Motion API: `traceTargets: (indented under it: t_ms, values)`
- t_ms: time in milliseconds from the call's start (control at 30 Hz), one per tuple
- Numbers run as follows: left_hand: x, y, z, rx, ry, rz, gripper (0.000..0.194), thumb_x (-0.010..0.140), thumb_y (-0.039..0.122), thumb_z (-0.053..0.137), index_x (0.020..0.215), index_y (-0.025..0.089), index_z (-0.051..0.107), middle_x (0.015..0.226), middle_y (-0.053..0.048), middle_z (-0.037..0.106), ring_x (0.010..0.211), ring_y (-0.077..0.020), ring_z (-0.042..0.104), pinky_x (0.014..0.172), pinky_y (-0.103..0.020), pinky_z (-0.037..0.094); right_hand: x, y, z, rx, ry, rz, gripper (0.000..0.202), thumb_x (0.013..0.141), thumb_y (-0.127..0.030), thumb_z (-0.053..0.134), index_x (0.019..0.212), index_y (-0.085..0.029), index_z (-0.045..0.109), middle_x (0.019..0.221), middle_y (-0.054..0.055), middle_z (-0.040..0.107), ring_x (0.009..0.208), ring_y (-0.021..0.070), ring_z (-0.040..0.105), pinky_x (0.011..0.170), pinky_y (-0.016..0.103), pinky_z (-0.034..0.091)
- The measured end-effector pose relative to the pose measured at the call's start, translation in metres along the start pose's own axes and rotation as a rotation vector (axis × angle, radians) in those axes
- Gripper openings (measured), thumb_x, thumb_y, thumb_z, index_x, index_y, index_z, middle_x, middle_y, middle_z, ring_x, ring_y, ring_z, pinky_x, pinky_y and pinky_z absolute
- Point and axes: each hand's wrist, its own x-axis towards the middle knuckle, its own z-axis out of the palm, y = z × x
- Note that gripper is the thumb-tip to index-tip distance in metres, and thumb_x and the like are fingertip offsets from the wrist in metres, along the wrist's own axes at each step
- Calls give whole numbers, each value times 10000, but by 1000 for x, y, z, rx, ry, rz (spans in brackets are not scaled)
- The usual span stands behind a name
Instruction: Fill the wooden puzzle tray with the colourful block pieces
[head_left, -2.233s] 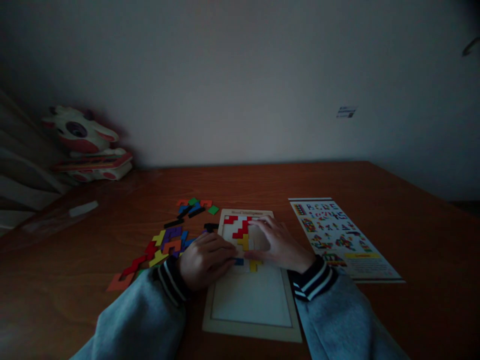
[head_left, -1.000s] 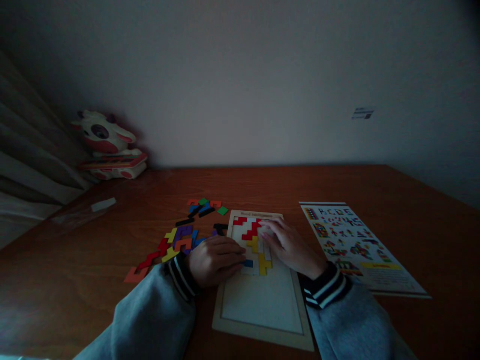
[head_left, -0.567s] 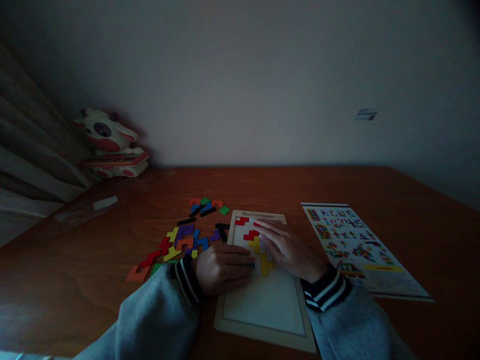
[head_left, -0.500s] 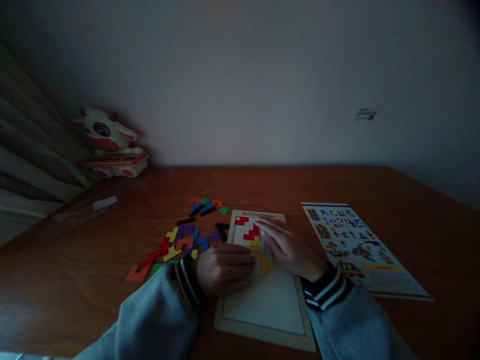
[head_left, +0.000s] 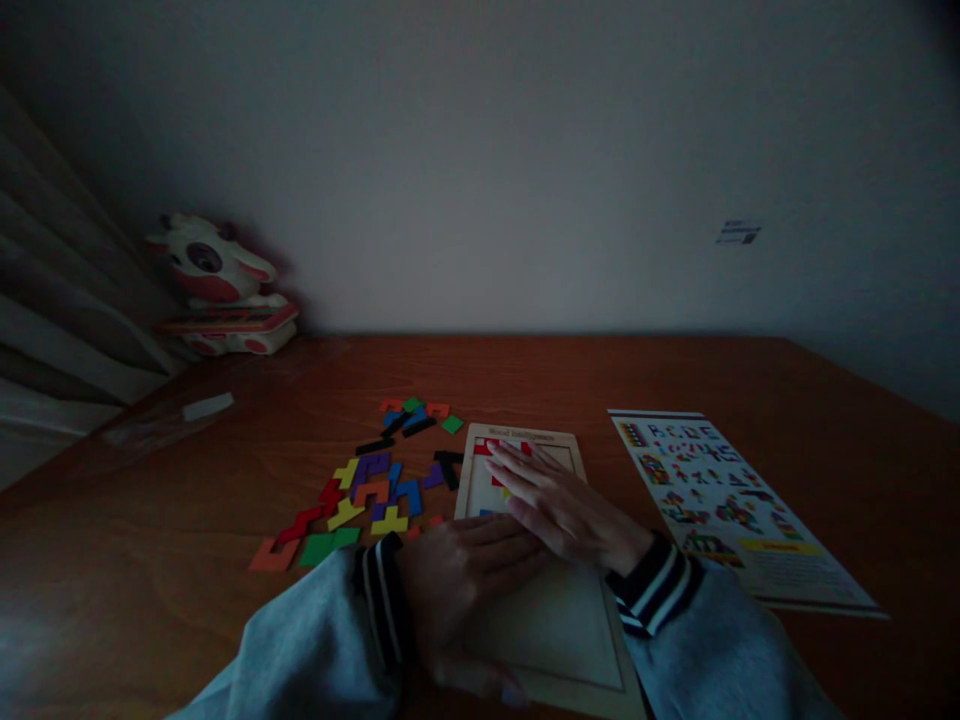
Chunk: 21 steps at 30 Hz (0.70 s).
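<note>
A wooden puzzle board (head_left: 555,685) with a raised frame lies on the table under both hands. Red pieces (head_left: 484,447) show in its upper part, with bits of yellow and blue peeking out by my fingers. My left hand (head_left: 480,575) lies flat across the board's middle, fingers stretched to the right and thumb spread toward the lower edge. Over the upper pieces rests my right hand (head_left: 574,505), its fingers extended up and to the left. The two hands meet or overlap near the left fingertips. Most of the placed pieces are hidden beneath them.
Loose coloured puzzle pieces (head_left: 373,490) are spread left of the board. A printed pattern sheet (head_left: 787,570) lies to the right. At the back left stands a cow-shaped toy (head_left: 225,280) beside a curtain (head_left: 52,300). A white strip (head_left: 208,406) is on the table.
My left hand has slid slightly down and right, its thumb now spread apart. My right hand has shifted left and lower, covering more pieces. The view has tilted a little.
</note>
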Motion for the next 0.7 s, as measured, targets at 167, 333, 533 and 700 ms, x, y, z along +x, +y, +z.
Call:
traceTargets:
  t_ms: [167, 333, 533, 700]
  values:
    - [-1, 0, -1, -3, 13, -1, 816, 866, 534, 591, 1483, 62, 341, 1464, -204, 472, 1385, -327, 424, 1143, -452, 400, 5, 4, 2, -14, -49, -3, 576, 1023, -460, 376, 1543, -244, 258, 1600, 71, 255, 1487, 221, 218, 1224, 504, 169]
    - [-5, -9, 6, 77, 73, -8, 738, 875, 555, 546, 1403, 48, 450, 1412, -211, 526, 1332, -335, 487, 1099, -464, 448, 3, 9, -2, -8, 34, -7, 556, 1036, -445, 331, 1549, -262, 223, 1611, 46, 226, 1497, 223, 178, 1221, 519, 167]
    - [-8, -14, 15, 132, 155, 55, 594, 927, 531, 480, 1252, 41, 566, 1196, -191, 670, 1171, -302, 608, 973, -403, 545, 6, 7, 0, -4, -3, 7, 525, 1036, -438, 340, 1537, -298, 266, 1604, 29, 258, 1488, 219, 217, 1218, 522, 181]
    - [-10, -18, 8, 345, 347, -81, 299, 950, 354, 486, 1067, 139, 659, 959, -104, 726, 858, -229, 680, 724, -350, 574, -10, 19, -5, -76, 153, 93, 500, 1028, -419, 354, 1510, -288, 352, 1577, 38, 350, 1459, 232, 306, 1196, 524, 257]
